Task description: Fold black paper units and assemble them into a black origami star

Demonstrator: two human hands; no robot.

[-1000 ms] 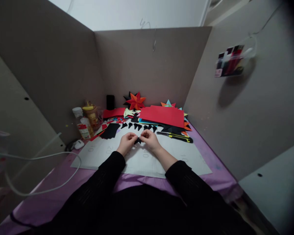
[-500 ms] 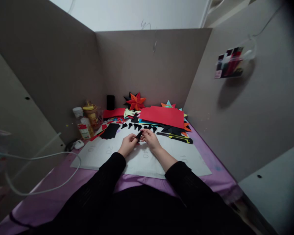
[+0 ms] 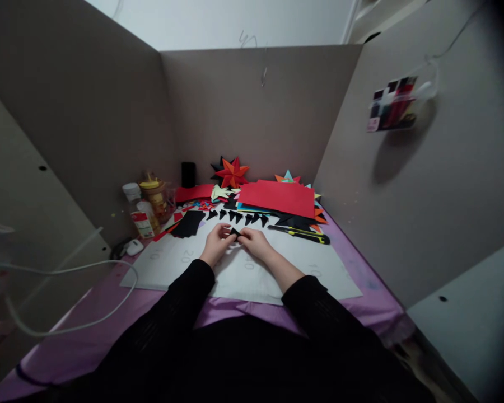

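A small folded piece of black paper [image 3: 235,232] is pinched between my two hands, above the white sheet [image 3: 227,282]. My left hand [image 3: 218,243] grips its left side with thumb and fingers, and my right hand [image 3: 254,242] has closed on the right side. Just beyond my fingers, several folded black paper pieces [image 3: 236,216] form a row. To the left lies a small stack of black paper [image 3: 189,223]. On the right, a yellow-and-black utility knife [image 3: 306,234] rests beside the row.
Red sheets [image 3: 277,197] lie on other coloured paper at the back. An orange-red paper star [image 3: 233,172] leans near the rear panel. Bottles [image 3: 143,214] and a white earphone case [image 3: 134,247] stand at the left. A white cable [image 3: 67,272] loops over the purple tablecloth [image 3: 105,302].
The black paper piece has turned from a narrow upright strip to a wider triangle between my fingers. My hands stay in nearly the same place; the view has shifted slightly.
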